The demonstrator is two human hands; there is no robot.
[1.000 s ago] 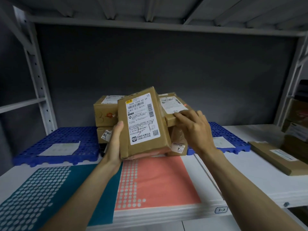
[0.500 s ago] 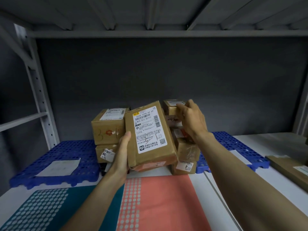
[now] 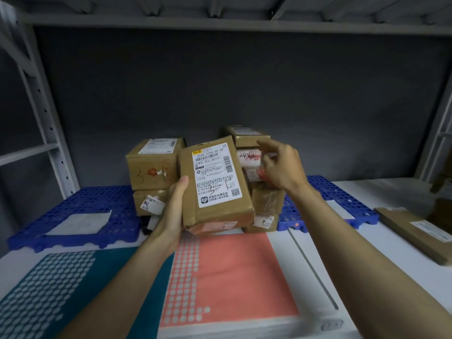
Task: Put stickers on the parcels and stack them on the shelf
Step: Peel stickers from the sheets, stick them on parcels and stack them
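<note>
My left hand (image 3: 175,209) grips a brown parcel (image 3: 212,209) by its lower left side, holding it up with its white shipping label facing me. Behind it stand two stacks of brown parcels on the shelf. The left stack's top box (image 3: 152,162) bears a red mark. A small box (image 3: 247,135) tops the right stack. My right hand (image 3: 278,165) hovers just in front of the right stack, fingers loosely extended, holding nothing.
Blue perforated pallets (image 3: 73,214) lie on the white shelf at left and right (image 3: 342,204), each with a paper sheet. A flat brown parcel (image 3: 415,228) lies at the right. Teal and coral dotted mats (image 3: 227,275) cover the near shelf. White uprights frame both sides.
My right hand has let go of the small box on top of the right stack and drawn back slightly. The parcel in my left hand stays raised.
</note>
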